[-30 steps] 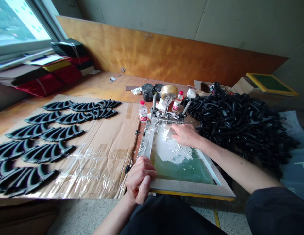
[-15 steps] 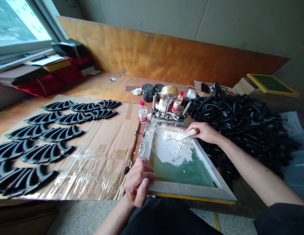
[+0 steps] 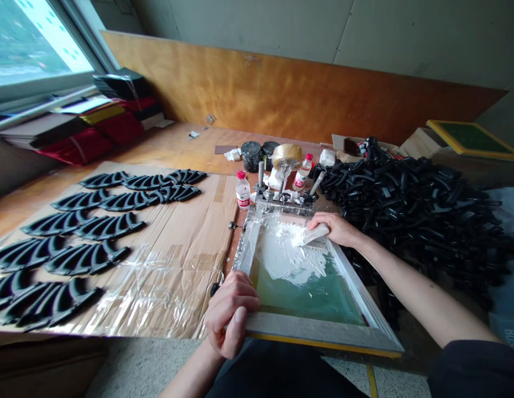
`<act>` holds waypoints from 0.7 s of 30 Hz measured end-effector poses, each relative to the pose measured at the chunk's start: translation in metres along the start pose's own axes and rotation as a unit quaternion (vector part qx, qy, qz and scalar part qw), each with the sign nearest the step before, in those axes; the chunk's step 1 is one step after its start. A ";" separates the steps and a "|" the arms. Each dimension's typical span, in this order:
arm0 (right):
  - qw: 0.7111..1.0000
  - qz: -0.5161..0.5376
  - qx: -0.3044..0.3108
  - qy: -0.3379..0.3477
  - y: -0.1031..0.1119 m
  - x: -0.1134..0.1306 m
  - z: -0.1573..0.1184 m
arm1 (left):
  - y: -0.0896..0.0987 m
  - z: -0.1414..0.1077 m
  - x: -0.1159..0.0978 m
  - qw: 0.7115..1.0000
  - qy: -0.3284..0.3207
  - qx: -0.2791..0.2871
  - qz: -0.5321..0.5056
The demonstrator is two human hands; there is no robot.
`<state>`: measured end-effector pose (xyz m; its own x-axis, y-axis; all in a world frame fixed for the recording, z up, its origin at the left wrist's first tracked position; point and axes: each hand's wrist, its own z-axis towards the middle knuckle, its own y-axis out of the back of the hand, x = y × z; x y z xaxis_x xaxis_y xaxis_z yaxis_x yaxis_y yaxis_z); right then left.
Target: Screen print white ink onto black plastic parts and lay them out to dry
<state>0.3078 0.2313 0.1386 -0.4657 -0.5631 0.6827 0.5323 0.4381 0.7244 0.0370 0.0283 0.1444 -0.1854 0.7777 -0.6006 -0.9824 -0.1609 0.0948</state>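
Paste (image 3: 277, 260) covers far part of screen (image 3: 307, 305), near part mostly bare; right hand (image 3: 336, 228) clamped on scraper (image 3: 314, 235), left hand (image 3: 231, 314) round frame (image 3: 323, 330), near left.

Daylight from the washed-out window (image 3: 33, 41), upper left, throws glare on the cardboard (image 3: 166, 309) and pale shine along the screen frame (image 3: 319, 330); the black pile (image 3: 410, 215) at right is dim, edges stretched.
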 end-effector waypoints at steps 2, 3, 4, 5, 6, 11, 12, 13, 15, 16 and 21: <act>1.000 -0.008 0.002 0.008 -0.005 0.007 0.009 | 0.000 -0.001 0.001 1.000 0.002 0.002 0.000; 1.000 -0.015 0.003 0.010 -0.008 0.012 0.013 | 0.000 -0.002 0.001 1.000 0.002 0.002 -0.001; 1.000 -0.024 0.006 0.010 -0.010 0.018 0.017 | 0.001 -0.002 0.002 1.000 0.000 0.003 -0.003; 0.999 -0.035 0.008 0.009 -0.011 0.023 0.020 | 0.001 -0.003 0.002 1.000 0.000 0.003 -0.005; 0.999 -0.050 0.011 0.003 -0.011 0.029 0.024 | 0.001 -0.003 0.002 1.000 -0.001 0.002 -0.007; 0.987 -0.155 -0.007 -0.042 -0.008 0.055 0.035 | 0.002 -0.003 0.003 1.000 -0.002 0.000 -0.015; 0.982 -0.179 -0.018 -0.048 -0.009 0.059 0.037 | 0.002 -0.004 0.003 1.000 -0.002 -0.001 -0.016; 0.977 -0.203 -0.025 -0.052 -0.011 0.062 0.039 | 0.002 -0.005 0.004 1.000 0.000 -0.002 -0.016; 0.969 -0.242 -0.022 -0.051 -0.018 0.065 0.042 | 0.002 -0.006 0.004 1.000 0.001 -0.003 -0.017; 0.965 -0.257 -0.014 -0.045 -0.022 0.066 0.042 | 0.002 -0.007 0.005 1.000 0.001 -0.002 -0.018; 0.961 -0.272 0.045 -0.024 -0.026 0.069 0.040 | 0.002 -0.007 0.005 1.000 -0.003 0.003 -0.015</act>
<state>0.2337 0.2089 0.1712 -0.6909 -0.6936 0.2037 0.1393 0.1488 0.9790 0.0345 0.0281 0.1363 -0.1567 0.7860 -0.5980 -0.9875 -0.1348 0.0816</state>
